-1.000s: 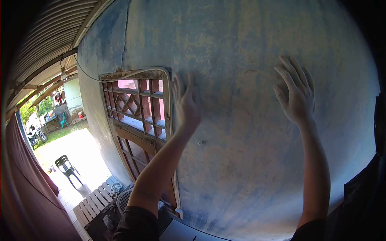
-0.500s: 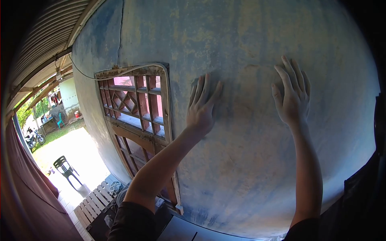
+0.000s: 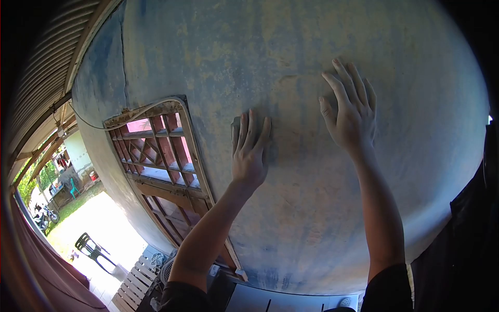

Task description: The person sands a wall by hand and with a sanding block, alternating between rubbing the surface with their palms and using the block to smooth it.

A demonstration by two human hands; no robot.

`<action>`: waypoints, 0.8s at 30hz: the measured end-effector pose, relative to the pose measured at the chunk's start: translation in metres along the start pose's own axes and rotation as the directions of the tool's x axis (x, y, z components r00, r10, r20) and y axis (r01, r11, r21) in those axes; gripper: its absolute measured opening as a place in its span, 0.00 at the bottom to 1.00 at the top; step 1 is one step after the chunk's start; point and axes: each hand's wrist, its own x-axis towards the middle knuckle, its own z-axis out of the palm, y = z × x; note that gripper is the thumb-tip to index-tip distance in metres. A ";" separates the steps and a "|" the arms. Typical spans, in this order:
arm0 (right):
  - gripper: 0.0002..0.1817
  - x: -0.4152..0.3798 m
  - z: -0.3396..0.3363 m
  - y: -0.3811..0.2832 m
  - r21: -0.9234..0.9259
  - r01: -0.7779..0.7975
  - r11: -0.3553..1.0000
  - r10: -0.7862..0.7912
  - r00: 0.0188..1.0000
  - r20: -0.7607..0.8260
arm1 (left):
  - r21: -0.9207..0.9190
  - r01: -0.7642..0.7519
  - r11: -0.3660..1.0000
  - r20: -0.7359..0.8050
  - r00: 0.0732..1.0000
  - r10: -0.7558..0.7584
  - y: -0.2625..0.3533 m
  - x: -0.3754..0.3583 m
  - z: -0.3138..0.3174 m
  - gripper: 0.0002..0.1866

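Observation:
A weathered blue-grey wall with patchy, worn paint fills most of the view. My left hand presses against it, to the right of the window, its fingers close together over a small flat grey piece that looks like sandpaper. Only an edge of that piece shows; the fingers hide the rest. Higher and to the right, my right hand rests on the wall with its fingers spread and nothing visible in it. Pale dust coats the fingers of both hands.
Left of my hands is a wooden-framed window with a cable along its top. Below stands a white surface. A slatted wooden bench, a dark plastic chair and a reddish-brown curtain are at lower left.
The view has shifted. Against the window, my left hand with the grey piece sits lower on the wall. My right hand stays flat on the wall, fingers still spread.

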 end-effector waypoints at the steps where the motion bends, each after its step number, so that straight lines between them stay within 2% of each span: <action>1: 0.24 -0.001 0.001 0.000 0.001 -0.008 1.000 0.008 1.000 0.001 | 0.001 -0.006 1.000 0.006 1.000 0.006 -0.004 0.003 -0.002 0.26; 3: 0.24 -0.001 0.002 0.000 -0.005 -0.002 1.000 0.002 1.000 -0.001 | 0.028 -0.084 0.996 -0.010 0.996 0.085 -0.017 0.020 -0.005 0.25; 4: 0.24 -0.001 0.002 0.000 -0.005 0.004 1.000 -0.004 1.000 0.005 | 0.025 -0.077 0.997 -0.010 0.997 0.077 -0.018 0.034 -0.007 0.25; 6: 0.24 -0.002 0.000 -0.001 -0.018 -0.017 1.000 0.017 1.000 0.012 | -0.028 0.029 0.999 -0.154 0.987 -0.033 -0.018 0.056 -0.012 0.28; 7: 0.24 -0.005 0.000 -0.001 -0.017 -0.017 1.000 0.017 1.000 0.015 | -0.029 0.030 0.999 -0.152 0.988 -0.035 -0.015 0.053 -0.010 0.28; 10: 0.23 -0.012 0.001 0.001 0.011 -0.040 0.999 0.040 0.999 0.000 | -0.005 -0.004 1.000 -0.119 0.993 0.003 0.000 0.030 -0.004 0.27; 12: 0.24 -0.019 0.001 0.001 0.032 -0.041 0.999 0.041 0.999 0.007 | 0.033 -0.039 0.999 0.050 0.998 0.037 0.008 -0.004 0.000 0.26; 13: 0.24 -0.021 0.001 0.000 0.033 -0.051 0.998 0.051 0.999 0.011 | 0.033 -0.044 0.998 0.059 0.997 0.042 0.004 -0.003 0.000 0.26; 15: 0.25 -0.019 0.001 -0.002 0.032 -0.057 0.998 0.056 0.998 0.015 | 0.106 -0.164 0.981 0.048 0.986 0.159 -0.009 0.015 0.001 0.26; 16: 0.25 -0.019 0.001 -0.001 0.023 -0.041 0.999 0.041 0.999 0.022 | 0.095 -0.150 0.984 0.040 0.988 0.147 -0.010 0.036 -0.003 0.26; 18: 0.25 -0.019 0.003 -0.002 0.008 -0.048 0.999 0.048 0.999 0.009 | 0.071 -0.083 0.994 -0.146 0.985 0.093 -0.011 0.080 -0.014 0.25; 21: 0.25 -0.024 0.003 -0.004 -0.004 -0.049 0.999 0.049 0.999 0.003 | 0.040 -0.041 0.998 -0.165 0.985 0.047 -0.008 0.084 -0.010 0.25; 24: 0.25 -0.030 0.004 -0.003 0.007 -0.054 0.999 0.054 0.998 0.011 | 0.045 -0.015 0.999 -0.096 0.995 0.019 -0.002 0.029 0.005 0.25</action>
